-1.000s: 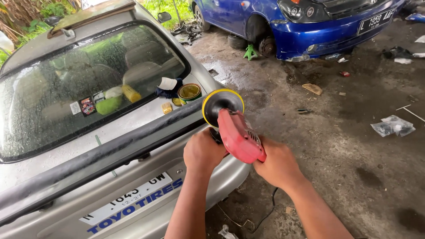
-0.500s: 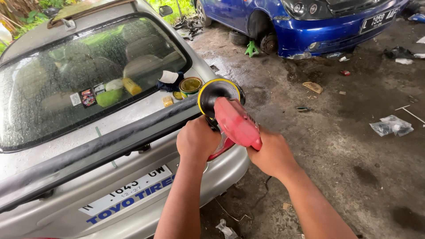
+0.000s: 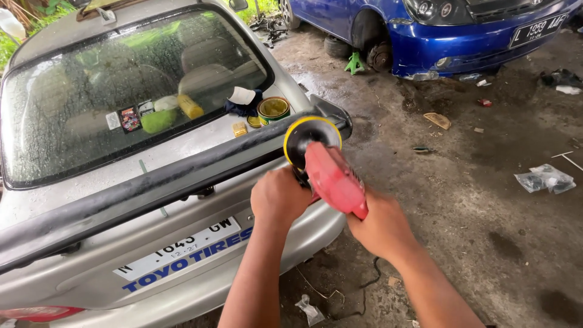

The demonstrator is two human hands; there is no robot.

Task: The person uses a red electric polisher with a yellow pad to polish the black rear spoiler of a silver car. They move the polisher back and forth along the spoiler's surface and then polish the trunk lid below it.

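Note:
A red power polisher [image 3: 333, 176] with a round black-and-yellow pad [image 3: 311, 138] is pressed near the right end of the black rear spoiler [image 3: 152, 182] of a silver car [image 3: 182, 243]. My left hand [image 3: 278, 197] grips the tool's side handle just below the pad. My right hand [image 3: 379, 226] wraps the rear of the red body. An open round tin [image 3: 273, 109], a small yellow block [image 3: 240, 129] and a dark cloth with a white pad [image 3: 243, 100] sit on the trunk lid by the rear window.
A blue car [image 3: 449, 30] with a front wheel removed stands on a green jack stand [image 3: 355, 62] at the back right. Litter and a plastic bag [image 3: 542, 179] lie on the wet dirt floor. A cable [image 3: 367, 282] trails on the ground below the bumper.
The polisher and both hands have shifted slightly down and left along the spoiler's right end, and my view has moved closer to the silver car.

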